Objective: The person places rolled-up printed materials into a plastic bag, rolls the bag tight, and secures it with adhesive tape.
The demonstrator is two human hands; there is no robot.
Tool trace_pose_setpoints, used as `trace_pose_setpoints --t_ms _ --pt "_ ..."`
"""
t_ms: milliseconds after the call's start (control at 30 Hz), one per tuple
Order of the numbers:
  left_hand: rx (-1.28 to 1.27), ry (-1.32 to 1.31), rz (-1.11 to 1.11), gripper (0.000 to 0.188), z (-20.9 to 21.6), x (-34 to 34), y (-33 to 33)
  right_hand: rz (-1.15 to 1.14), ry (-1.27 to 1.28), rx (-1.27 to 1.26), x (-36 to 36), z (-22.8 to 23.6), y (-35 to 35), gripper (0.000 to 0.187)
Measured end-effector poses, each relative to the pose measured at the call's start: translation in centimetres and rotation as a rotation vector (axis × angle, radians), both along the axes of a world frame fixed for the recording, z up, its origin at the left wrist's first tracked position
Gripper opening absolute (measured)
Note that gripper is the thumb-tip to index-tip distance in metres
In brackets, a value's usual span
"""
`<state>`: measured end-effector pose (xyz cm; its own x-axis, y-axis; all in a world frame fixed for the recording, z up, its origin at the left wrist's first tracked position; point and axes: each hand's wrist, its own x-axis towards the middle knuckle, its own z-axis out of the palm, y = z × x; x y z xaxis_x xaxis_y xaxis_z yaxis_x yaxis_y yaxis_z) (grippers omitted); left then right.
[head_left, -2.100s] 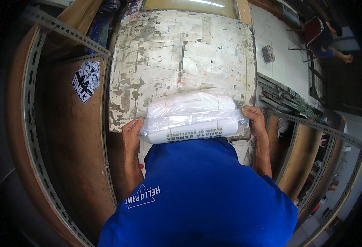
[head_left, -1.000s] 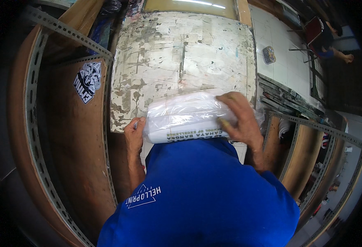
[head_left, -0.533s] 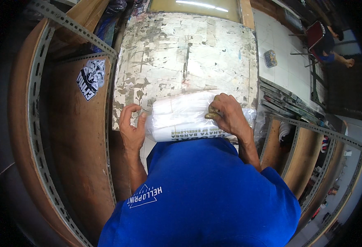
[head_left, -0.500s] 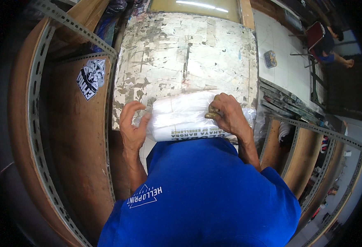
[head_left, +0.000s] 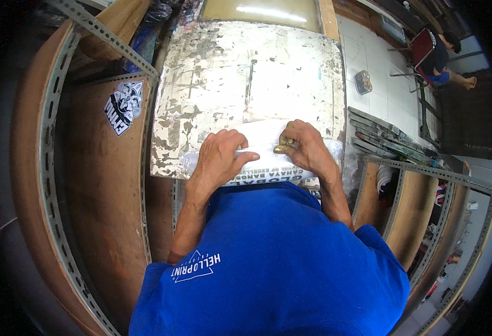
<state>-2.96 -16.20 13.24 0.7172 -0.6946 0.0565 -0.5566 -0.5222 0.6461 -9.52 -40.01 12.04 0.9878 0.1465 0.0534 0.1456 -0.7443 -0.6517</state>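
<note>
The white, roll-shaped bundle in clear plastic film point(head_left: 265, 139) lies at the near edge of the worn, paint-flaked white rectangular tabletop point(head_left: 291, 73), directly before the blue fabric shirt point(head_left: 296, 241). Its long axis runs left to right, roughly parallel to that edge; the dark lettering (inverted to the wearer) is on the near side. The left hand point(head_left: 222, 154) and right hand point(head_left: 305, 147) rest on it, fingers curled, thumbs pointing inward; whether either pinches film cannot be told.

wkshop w/ stained work tbl point(head_left: 291, 73)
</note>
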Motion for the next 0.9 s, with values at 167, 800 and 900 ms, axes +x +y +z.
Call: trace_pose_setpoints --t_ms 167,800,900 --pt "-0.016 -0.060 0.110 0.023 -0.7 -0.9 -0.4 -0.018 -0.001 0.052 0.3 -0.4 0.1 0.023" --pt "-0.136 -0.069 0.311 0.028 -4.1 -1.7 -3.4 -0.026 -0.233 0.036 0.5 -3.5 -0.5 0.026" --pt "-0.053 0.024 0.364 0.038 -4.0 -1.8 -3.6 -0.071 -0.207 0.025 0.5 -3.8 -0.4 0.030"
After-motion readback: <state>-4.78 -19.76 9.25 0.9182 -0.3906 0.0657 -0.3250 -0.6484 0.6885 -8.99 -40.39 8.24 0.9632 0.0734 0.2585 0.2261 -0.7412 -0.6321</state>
